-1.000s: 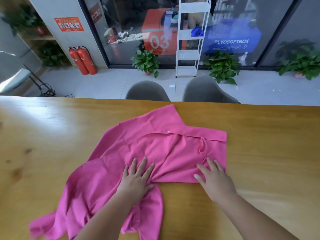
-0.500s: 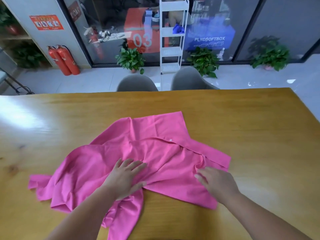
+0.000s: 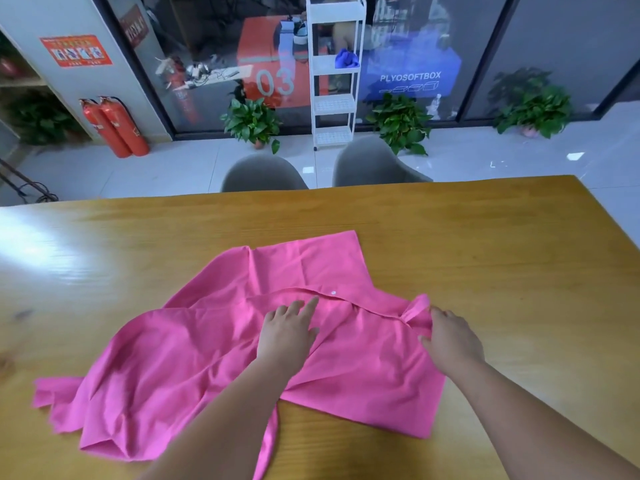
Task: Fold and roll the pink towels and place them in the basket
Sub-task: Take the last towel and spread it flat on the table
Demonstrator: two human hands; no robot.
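A crumpled pink towel (image 3: 194, 358) lies spread over the middle of the wooden table (image 3: 502, 271), with loose folds and one corner pointing away from me. My left hand (image 3: 289, 332) rests flat on the towel's middle, fingers straight and reaching toward a folded seam. At the towel's right edge, my right hand (image 3: 450, 336) pinches a raised fold of the cloth between thumb and fingers. No basket is in view.
Two grey chairs (image 3: 265, 174) stand at the table's far edge. Beyond them are a white shelf rack (image 3: 334, 109), potted plants and two red fire extinguishers (image 3: 116, 128) on the tiled floor. The table's right corner is in view.
My left hand has slid forward over the towel toward the seam. My right hand has moved up to the right edge and lifted a fold. The view has shifted.
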